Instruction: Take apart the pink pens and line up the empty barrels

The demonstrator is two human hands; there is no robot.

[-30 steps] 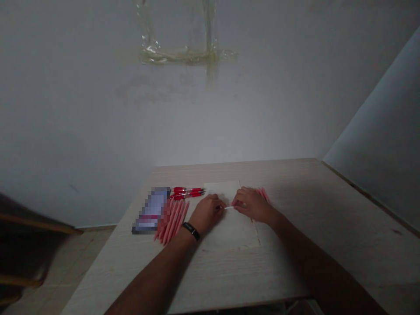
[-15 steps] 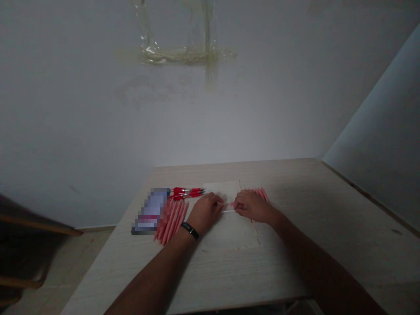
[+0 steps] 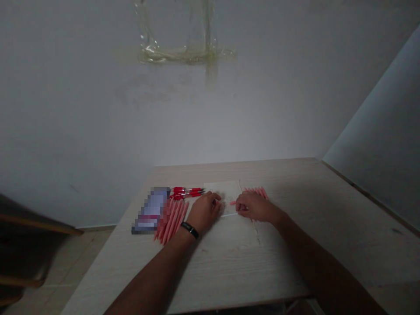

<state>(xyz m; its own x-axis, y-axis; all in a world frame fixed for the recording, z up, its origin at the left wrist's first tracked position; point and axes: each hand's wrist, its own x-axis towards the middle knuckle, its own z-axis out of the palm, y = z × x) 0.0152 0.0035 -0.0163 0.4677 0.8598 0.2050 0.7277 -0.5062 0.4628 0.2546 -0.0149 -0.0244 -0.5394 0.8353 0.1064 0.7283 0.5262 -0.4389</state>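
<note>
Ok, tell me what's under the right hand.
Under the right hand lies a white paper sheet, with pink tubes showing beyond the fingers. Whatever the palm itself covers cannot be seen.

A plain grey-white painted wall (image 3: 98, 109) is seen straight ahead, marked with faint smudges. High on it, a cross-shaped patch of clear, yellowed adhesive tape (image 3: 177, 54) is stuck to the paint. A second pale wall (image 3: 377, 148) is seen slanting in at the right, and a pale wood-grain worktop (image 3: 348, 227) is butted against both walls. Beige tiled floor (image 3: 75, 262) is visible at the lower left, edged by a low skirting strip (image 3: 95, 228). A dark wooden chair-like piece of furniture (image 3: 22, 232) is cut off by the left edge. The room is dimly and evenly lit.
</note>
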